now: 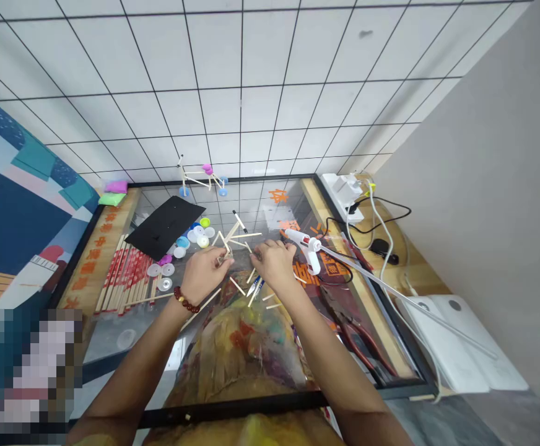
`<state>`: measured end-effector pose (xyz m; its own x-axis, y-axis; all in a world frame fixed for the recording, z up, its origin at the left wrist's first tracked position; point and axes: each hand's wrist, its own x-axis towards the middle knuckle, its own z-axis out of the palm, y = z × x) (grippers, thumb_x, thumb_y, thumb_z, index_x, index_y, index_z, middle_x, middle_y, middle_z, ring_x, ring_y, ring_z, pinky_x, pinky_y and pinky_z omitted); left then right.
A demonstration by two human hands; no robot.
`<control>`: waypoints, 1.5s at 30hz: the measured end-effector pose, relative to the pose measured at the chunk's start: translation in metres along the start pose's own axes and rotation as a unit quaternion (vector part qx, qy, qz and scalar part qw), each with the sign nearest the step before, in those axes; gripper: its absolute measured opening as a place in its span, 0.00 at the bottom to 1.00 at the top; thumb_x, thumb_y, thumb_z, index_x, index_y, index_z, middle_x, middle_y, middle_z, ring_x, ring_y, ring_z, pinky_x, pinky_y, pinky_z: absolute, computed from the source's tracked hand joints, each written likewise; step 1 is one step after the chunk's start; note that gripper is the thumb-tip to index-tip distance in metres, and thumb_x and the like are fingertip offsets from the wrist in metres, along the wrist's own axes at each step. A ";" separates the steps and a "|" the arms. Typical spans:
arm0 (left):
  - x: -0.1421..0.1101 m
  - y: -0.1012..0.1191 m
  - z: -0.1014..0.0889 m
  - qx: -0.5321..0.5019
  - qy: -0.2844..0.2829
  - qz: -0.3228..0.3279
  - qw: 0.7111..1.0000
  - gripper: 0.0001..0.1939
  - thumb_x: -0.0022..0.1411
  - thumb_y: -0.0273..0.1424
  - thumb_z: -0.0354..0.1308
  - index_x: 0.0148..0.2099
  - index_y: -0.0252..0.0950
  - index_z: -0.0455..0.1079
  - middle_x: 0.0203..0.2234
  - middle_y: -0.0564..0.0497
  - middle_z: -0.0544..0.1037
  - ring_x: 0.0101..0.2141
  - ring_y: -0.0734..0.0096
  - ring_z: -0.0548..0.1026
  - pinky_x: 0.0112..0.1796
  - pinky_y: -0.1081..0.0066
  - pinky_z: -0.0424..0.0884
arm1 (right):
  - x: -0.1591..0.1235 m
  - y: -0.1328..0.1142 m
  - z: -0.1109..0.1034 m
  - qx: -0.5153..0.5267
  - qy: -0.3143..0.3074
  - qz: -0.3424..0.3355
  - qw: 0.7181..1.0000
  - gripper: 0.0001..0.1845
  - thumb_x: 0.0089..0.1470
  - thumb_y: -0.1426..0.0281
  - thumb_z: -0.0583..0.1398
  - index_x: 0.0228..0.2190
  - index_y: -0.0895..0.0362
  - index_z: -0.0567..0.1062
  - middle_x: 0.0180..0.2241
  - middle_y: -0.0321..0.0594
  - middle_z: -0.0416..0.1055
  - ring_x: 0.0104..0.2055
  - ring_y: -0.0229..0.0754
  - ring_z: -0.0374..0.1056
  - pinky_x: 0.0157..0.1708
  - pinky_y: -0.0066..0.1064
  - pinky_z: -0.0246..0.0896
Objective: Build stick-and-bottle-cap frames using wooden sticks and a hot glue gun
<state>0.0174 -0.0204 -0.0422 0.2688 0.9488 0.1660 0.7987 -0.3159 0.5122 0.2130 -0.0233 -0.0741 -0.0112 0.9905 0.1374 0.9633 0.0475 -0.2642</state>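
My left hand (205,271), with a beaded bracelet at the wrist, pinches one end of a small frame of joined wooden sticks (233,236). A black-tipped piece sticks up from the frame's far side. My right hand (274,261) is closed, and a short wooden stick (248,247) shows at its fingertips, close to the frame. Cut stick pieces (237,285) and blue-handled pliers (255,287) lie on the glass tabletop between my hands. Just right of my right hand is a white glue gun (304,243) with a long glue stick in its back.
Left of my hands are plastic caps (180,252), a black sheet (165,226) and a row of chopsticks in red wrappers (126,279). A stick model with blue wheels (202,179) stands at the back. Red-handled pliers (367,347), cables and a power strip (344,195) are on the right.
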 end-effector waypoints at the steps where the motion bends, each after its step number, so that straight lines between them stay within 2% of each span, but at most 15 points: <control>1: 0.000 0.000 0.001 0.000 -0.004 0.004 1.000 0.06 0.62 0.34 0.59 0.36 0.39 0.75 0.28 0.51 0.79 0.31 0.68 0.75 0.33 0.70 0.64 | 0.001 0.000 0.002 0.003 -0.005 0.001 1.000 0.09 0.58 0.64 0.60 0.33 0.54 0.79 0.37 0.42 0.77 0.42 0.48 0.65 0.42 0.40 0.40; 7: 0.002 -0.004 0.002 -0.016 -0.032 0.031 0.999 0.10 0.65 0.29 0.55 0.30 0.37 0.72 0.28 0.51 0.77 0.30 0.69 0.73 0.33 0.70 0.62 | 0.004 0.001 0.008 0.027 -0.012 0.011 0.999 0.10 0.59 0.67 0.58 0.32 0.54 0.80 0.36 0.43 0.78 0.41 0.47 0.64 0.42 0.40 0.39; 12: 0.003 -0.006 0.004 -0.044 -0.030 0.035 0.998 0.11 0.64 0.27 0.55 0.27 0.36 0.70 0.26 0.51 0.76 0.28 0.70 0.72 0.32 0.71 0.61 | 0.003 0.001 0.011 0.034 0.008 0.008 0.999 0.11 0.60 0.68 0.58 0.30 0.55 0.79 0.33 0.42 0.77 0.39 0.45 0.63 0.41 0.40 0.38; 21: 0.003 -0.006 0.006 -0.051 -0.024 0.032 0.998 0.12 0.64 0.26 0.55 0.27 0.36 0.70 0.24 0.52 0.76 0.27 0.72 0.72 0.32 0.72 0.61 | 0.004 -0.002 0.017 0.042 0.030 0.019 0.998 0.09 0.57 0.69 0.59 0.29 0.55 0.79 0.33 0.41 0.77 0.38 0.45 0.63 0.42 0.40 0.38; 33: 0.002 0.000 0.004 -0.046 -0.038 0.035 0.998 0.10 0.63 0.26 0.55 0.28 0.36 0.71 0.25 0.51 0.76 0.28 0.70 0.72 0.32 0.71 0.61 | 0.006 -0.002 0.022 0.036 0.030 0.027 0.999 0.09 0.57 0.69 0.59 0.29 0.55 0.79 0.33 0.42 0.77 0.39 0.46 0.64 0.41 0.40 0.38; 42: 0.001 0.001 0.003 -0.004 -0.033 0.019 0.999 0.10 0.64 0.28 0.55 0.29 0.37 0.70 0.25 0.52 0.75 0.28 0.70 0.71 0.32 0.69 0.59 | 0.001 -0.002 0.020 0.047 0.037 0.026 0.998 0.09 0.58 0.67 0.59 0.32 0.55 0.79 0.35 0.42 0.77 0.41 0.47 0.64 0.43 0.41 0.38; 45: 0.001 0.002 0.003 0.005 -0.024 0.011 1.000 0.07 0.63 0.30 0.57 0.31 0.38 0.72 0.26 0.52 0.76 0.28 0.70 0.71 0.32 0.70 0.59 | 0.000 -0.001 0.019 0.053 0.032 0.026 0.998 0.09 0.57 0.66 0.59 0.34 0.54 0.80 0.36 0.42 0.77 0.42 0.48 0.64 0.44 0.41 0.39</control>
<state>0.0207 -0.0201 -0.0431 0.3114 0.9403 0.1372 0.7971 -0.3370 0.5011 0.2066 -0.0207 -0.0917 0.0593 0.9816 0.1814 0.9283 0.0126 -0.3715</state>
